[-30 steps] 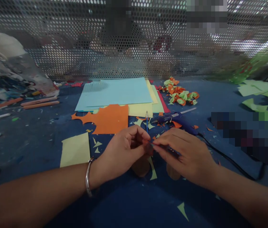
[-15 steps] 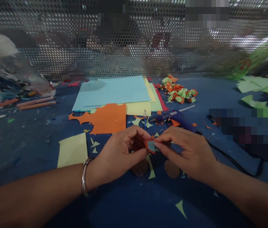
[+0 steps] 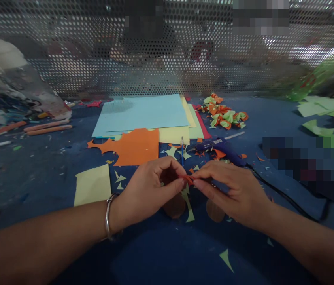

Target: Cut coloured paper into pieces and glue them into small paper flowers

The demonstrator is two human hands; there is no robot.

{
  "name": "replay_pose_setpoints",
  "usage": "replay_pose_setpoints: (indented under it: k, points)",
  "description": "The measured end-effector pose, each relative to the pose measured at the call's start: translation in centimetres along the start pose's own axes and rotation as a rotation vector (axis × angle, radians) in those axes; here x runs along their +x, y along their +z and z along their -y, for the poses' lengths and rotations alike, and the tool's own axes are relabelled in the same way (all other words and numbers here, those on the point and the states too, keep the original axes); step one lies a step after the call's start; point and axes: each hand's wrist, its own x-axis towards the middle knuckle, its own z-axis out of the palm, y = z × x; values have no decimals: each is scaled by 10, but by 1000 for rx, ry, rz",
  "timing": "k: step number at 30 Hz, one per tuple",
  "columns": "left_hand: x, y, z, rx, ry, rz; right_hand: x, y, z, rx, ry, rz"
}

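Between my two hands is a small piece of orange paper [image 3: 188,179], folded or curled and seen nearly edge-on. My left hand [image 3: 151,194], with a silver bangle at the wrist, pinches its left side between thumb and fingertips. On the right side, the thumb and forefinger of my right hand [image 3: 233,190] grip it too. Under my fingers on the blue table lie two brown round discs, a left one [image 3: 174,206] and a right one [image 3: 215,209]. Beyond the hands are a thin blue brush [image 3: 182,152] and a blue glue gun [image 3: 227,150].
A cut orange sheet [image 3: 138,148] and a pale yellow sheet [image 3: 94,184] lie to the left. Behind them rests a stack of light blue paper [image 3: 146,113]. A heap of orange and green paper flowers [image 3: 226,114] sits at the back, before a perforated metal screen [image 3: 167,79].
The orange piece, which showed a grey-blue face half a second ago, is now folded or turned edge-on. My hands stay close together around it. The view has shifted slightly.
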Motion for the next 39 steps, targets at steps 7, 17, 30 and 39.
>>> replay_pose_setpoints:
  k: [7, 17, 30, 39]
  points:
    - [1, 1, 1, -111, -76, 35, 0, 0, 0, 40, 1, 5]
    - [2, 2, 1, -197, -123, 97, 1, 2, -2, 51, 30, 25]
    - [-3, -2, -6, -34, -139, 147, 1, 0, -2, 57, 64, 14]
    - [0, -1, -1, -196, -104, 120, 2, -2, 0, 14, 18, -49]
